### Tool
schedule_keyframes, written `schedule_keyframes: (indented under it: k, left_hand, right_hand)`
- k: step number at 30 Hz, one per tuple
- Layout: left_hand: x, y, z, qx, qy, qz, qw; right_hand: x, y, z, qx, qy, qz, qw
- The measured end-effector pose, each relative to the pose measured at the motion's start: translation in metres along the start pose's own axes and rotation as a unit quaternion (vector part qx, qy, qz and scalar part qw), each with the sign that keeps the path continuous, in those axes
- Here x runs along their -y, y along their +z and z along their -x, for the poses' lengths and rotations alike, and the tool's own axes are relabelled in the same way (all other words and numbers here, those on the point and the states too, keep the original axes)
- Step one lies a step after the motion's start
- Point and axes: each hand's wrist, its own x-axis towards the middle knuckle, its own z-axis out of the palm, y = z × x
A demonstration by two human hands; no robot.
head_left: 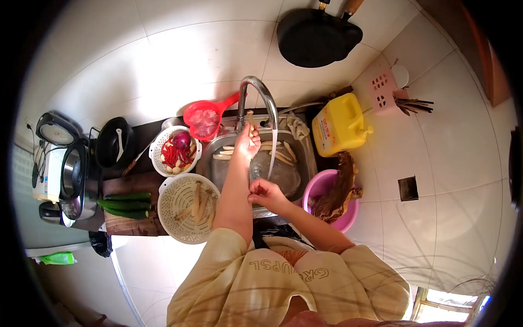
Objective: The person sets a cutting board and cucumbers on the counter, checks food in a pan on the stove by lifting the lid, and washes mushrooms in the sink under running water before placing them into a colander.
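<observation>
My left hand (249,143) reaches over the back of the sink (309,163), its fingers closed around a pale, root-like stick (250,120) beside the faucet (256,83). Closer to me, my right hand (266,195) is curled with its fingertips at my left forearm; nothing shows in it. Water (272,155) runs from the faucet into the sink. Several pale sticks (280,157) lie in the basin on both sides of my left hand. More sticks, some with brownish ends (202,206), rest in a white colander (168,218) left of my forearm.
Left stand a small colander (154,158) with a red onion (182,141) and chillies, a red strainer (192,113), cucumbers (124,206) on a cutting board (122,226) and a black pan (106,144). Right are a yellow jug (342,122) and a pink basin (348,217) with brown husks (339,191).
</observation>
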Motion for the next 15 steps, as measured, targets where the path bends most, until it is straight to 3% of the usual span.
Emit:
schedule_keyframes:
  k: [4,7,9,10,12,13,15]
  left_hand:
    - [0.01,0.004,-0.001,0.059,-0.01,-0.002,0.998]
    - [0.023,0.008,0.003,0.053,-0.005,-0.048,0.997]
    - [0.027,0.015,0.011,0.065,-0.023,-0.113,0.991]
    - [0.029,0.014,0.015,0.065,-0.022,-0.113,0.991]
    - [0.034,0.013,0.022,0.021,-0.079,-0.212,0.974]
    - [0.039,0.016,0.029,0.033,-0.066,-0.251,0.965]
    - [0.044,0.024,0.046,0.015,-0.054,-0.303,0.951]
  right_hand:
    - [-0.019,-0.013,-0.011,-0.061,0.002,-0.006,0.998]
    - [-0.039,-0.053,-0.027,-0.181,0.019,0.143,0.973]
    - [-0.045,-0.083,-0.036,-0.222,-0.044,0.266,0.937]
    - [-0.041,-0.091,-0.042,-0.243,-0.011,0.264,0.933]
    - [-0.022,-0.098,-0.05,-0.278,0.067,0.052,0.957]
    - [-0.014,-0.099,-0.055,-0.278,0.065,0.054,0.957]
    - [-0.003,-0.1,-0.061,-0.247,0.074,-0.146,0.955]
